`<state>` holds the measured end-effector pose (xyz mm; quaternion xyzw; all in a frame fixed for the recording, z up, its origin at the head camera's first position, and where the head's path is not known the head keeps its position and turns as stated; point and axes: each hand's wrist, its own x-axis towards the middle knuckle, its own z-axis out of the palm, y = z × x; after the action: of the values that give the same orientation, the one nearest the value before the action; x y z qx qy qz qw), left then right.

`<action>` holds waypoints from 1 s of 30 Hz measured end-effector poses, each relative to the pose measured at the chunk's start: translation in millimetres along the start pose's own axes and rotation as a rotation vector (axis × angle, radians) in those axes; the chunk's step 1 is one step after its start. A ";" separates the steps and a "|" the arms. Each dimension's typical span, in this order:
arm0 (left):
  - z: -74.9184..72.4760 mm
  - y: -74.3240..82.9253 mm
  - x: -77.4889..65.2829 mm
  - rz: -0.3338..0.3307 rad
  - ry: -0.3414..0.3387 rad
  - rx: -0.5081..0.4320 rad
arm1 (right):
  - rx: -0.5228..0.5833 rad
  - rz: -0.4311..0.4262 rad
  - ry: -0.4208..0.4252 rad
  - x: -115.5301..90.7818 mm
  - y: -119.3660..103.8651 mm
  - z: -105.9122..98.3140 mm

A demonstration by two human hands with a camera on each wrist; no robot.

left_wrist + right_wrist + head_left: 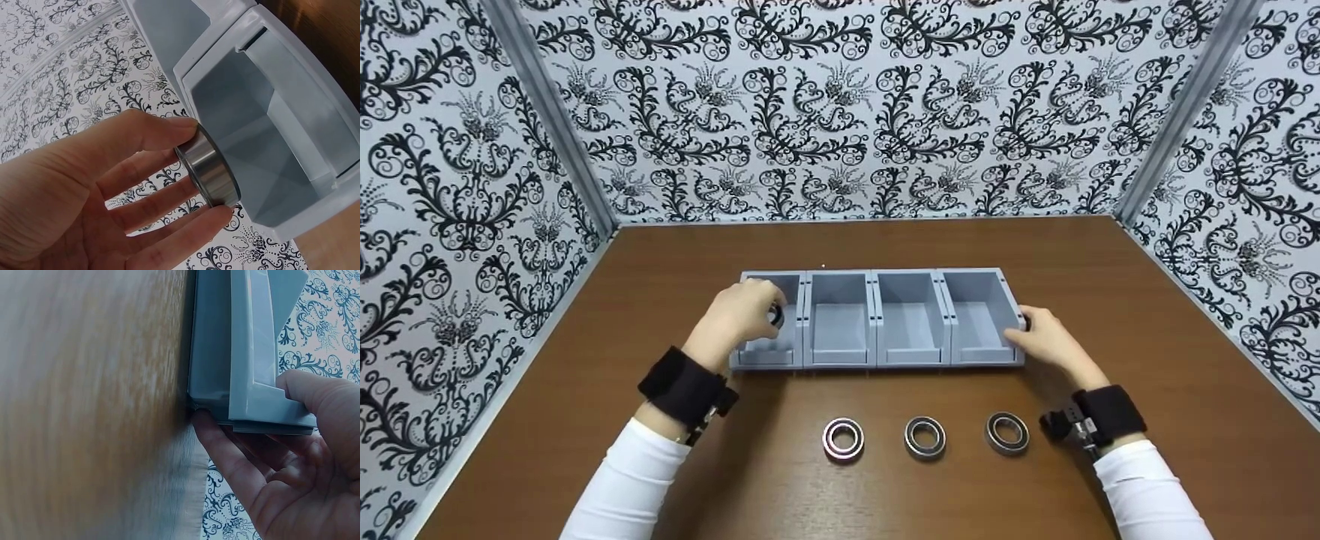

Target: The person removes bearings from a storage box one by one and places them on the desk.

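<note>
My left hand (741,309) pinches a ball bearing (212,169) by its rim, thumb on one side and fingertips on the other. It holds the bearing at the mouth of the leftmost compartment in a row of grey plastic bins (840,360). At the opposite end, my right hand (1044,337) grips the outer side wall of the rightmost bin. In the right wrist view, its thumb lies over the bin's edge (243,354), with a finger against the bottom corner. Three more bearings lie flat before the bins: a left one (843,454), a middle one (925,452) and a right one (1008,448).
The bins stand on a brown wooden table (885,495). Patterned black-and-white panels (840,112) with grey corner posts (1170,112) enclose the back and sides. Each wrist wears a black strap (682,386) with a small camera.
</note>
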<state>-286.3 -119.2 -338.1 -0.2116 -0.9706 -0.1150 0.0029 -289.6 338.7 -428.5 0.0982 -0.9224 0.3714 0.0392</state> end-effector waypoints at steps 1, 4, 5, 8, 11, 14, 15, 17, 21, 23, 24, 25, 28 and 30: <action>0.1 0.0 -0.5 -0.001 -0.001 -0.001 | 0.005 0.001 -0.002 -0.1 0.0 0.2; 0.0 0.3 -2.4 0.005 0.000 0.000 | 0.014 0.003 -0.004 -0.4 -0.1 0.4; -0.1 0.5 -2.9 0.007 0.001 0.001 | 0.013 0.000 -0.006 -0.7 0.0 0.1; -0.8 1.2 -5.2 0.012 0.001 0.006 | 0.011 0.000 -0.009 -0.9 -0.3 0.2; -1.4 1.8 -7.8 0.017 0.001 0.005 | 0.011 0.003 -0.014 -1.3 -1.0 -0.1; -1.5 2.0 -10.4 0.029 0.006 0.007 | 0.015 0.009 -0.013 -1.0 -2.1 0.1; -1.4 1.9 -10.9 0.033 0.008 0.007 | 0.015 0.010 -0.014 -1.2 -2.2 -0.1; -1.2 2.3 -12.4 0.038 0.010 0.014 | 0.016 0.010 -0.012 -1.1 -2.5 -0.1; -0.9 4.0 -14.7 0.038 -0.001 0.019 | 0.019 0.005 -0.009 -0.8 -2.4 -0.2; -1.1 5.1 -15.9 0.038 -0.006 0.018 | 0.021 -0.001 -0.006 -0.6 -2.1 -0.3; -1.2 5.6 -16.6 0.037 -0.008 0.017 | 0.023 -0.004 -0.005 -0.6 -1.9 -0.4; -1.4 6.1 -17.5 0.038 -0.010 0.016 | 0.024 -0.007 -0.002 -0.7 -2.0 -0.3; -2.3 7.5 -20.2 0.040 -0.011 0.009 | 0.017 -0.017 0.003 -0.8 -1.2 -0.1; -2.9 8.3 -22.3 0.039 -0.013 0.006 | 0.012 -0.017 0.007 -0.6 -1.1 0.2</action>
<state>-262.8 -121.7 -334.6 -0.2314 -0.9665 -0.1108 -0.0005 -288.7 337.9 -428.0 0.1048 -0.9192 0.3770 0.0450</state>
